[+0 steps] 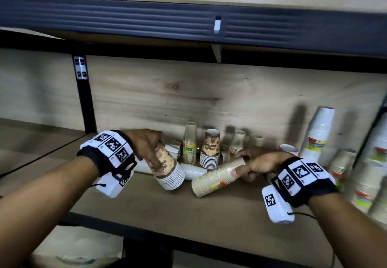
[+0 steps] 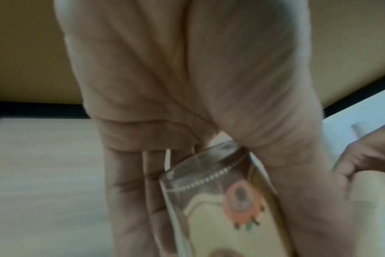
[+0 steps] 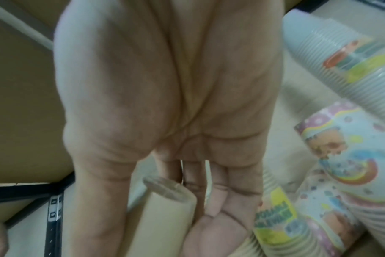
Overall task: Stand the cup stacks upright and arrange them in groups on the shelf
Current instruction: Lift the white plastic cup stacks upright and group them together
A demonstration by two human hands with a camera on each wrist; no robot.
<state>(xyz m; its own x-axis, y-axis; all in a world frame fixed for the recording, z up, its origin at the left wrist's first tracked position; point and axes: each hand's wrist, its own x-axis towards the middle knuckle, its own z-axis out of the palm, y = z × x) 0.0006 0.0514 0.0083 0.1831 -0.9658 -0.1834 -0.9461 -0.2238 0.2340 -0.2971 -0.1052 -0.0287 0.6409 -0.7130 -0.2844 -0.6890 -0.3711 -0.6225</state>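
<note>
My left hand (image 1: 149, 148) grips a brown-patterned cup stack (image 1: 167, 167) near its closed end, holding it tilted with its white rims down and toward the right. The same stack (image 2: 222, 208) fills the lower part of the left wrist view, between fingers (image 2: 130, 200) and thumb. My right hand (image 1: 251, 163) grips the narrow end of a plain tan cup stack (image 1: 215, 177) that lies slanted on the shelf (image 1: 209, 221). That tan stack (image 3: 163, 217) shows between thumb and fingers in the right wrist view. Two stacks stand upright behind: a tan one (image 1: 189, 144) and a brown-patterned one (image 1: 210, 152).
White stacks (image 1: 192, 171) lie on the shelf behind the held ones. Tall white stacks (image 1: 318, 135) and tan stacks (image 1: 341, 165) stand at the right end. A pastel cartoon stack (image 3: 345, 156) lies by my right hand. A black post (image 1: 83, 100) stands at the left; an upper shelf beam (image 1: 188, 22) hangs overhead.
</note>
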